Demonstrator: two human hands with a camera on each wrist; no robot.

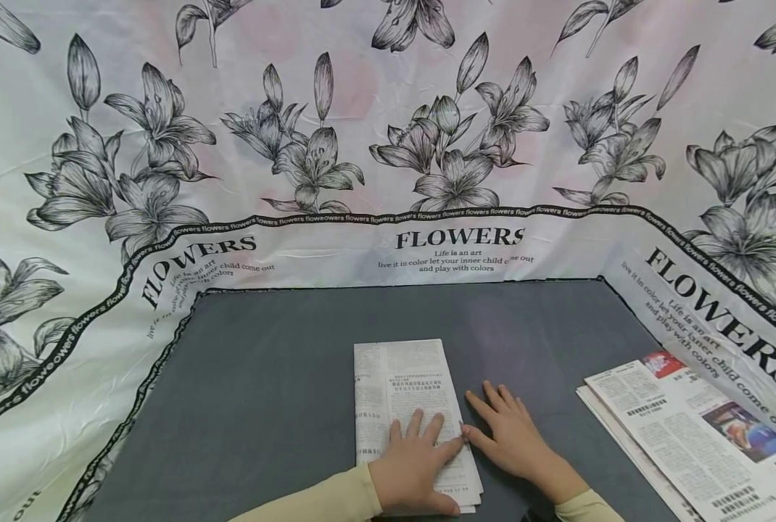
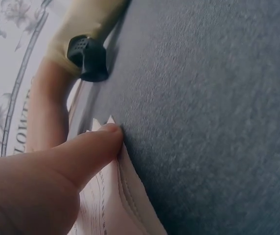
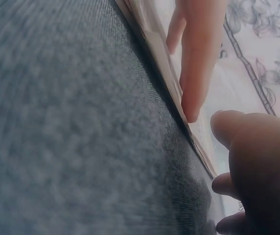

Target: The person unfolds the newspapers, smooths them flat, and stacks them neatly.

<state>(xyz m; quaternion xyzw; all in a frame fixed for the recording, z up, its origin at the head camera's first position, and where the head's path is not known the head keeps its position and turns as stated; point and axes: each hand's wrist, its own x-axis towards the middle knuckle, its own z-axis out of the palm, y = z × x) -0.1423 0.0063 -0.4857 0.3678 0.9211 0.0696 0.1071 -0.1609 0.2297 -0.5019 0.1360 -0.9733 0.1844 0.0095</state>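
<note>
A folded newspaper (image 1: 404,370) lies lengthwise on the dark grey table, its layered edges showing in the left wrist view. My left hand (image 1: 417,460) rests flat on its lower half with fingers spread. In the left wrist view, the left thumb (image 2: 98,144) presses near the paper's bottom corner. Just beyond the paper's right edge is my right hand (image 1: 512,442), fingers spread over the table. Its thumb reaches to that edge, close to the left hand's fingertips. The right wrist view shows the newspaper's folded side (image 3: 162,61) running beneath the fingers.
At the right side lies a stack of newspapers (image 1: 688,442) with colour pictures on top. White cloth with printed lilies (image 1: 325,250) rises along the back and both sides of the grey table (image 1: 264,377). A black device (image 2: 93,58) is strapped at the right wrist.
</note>
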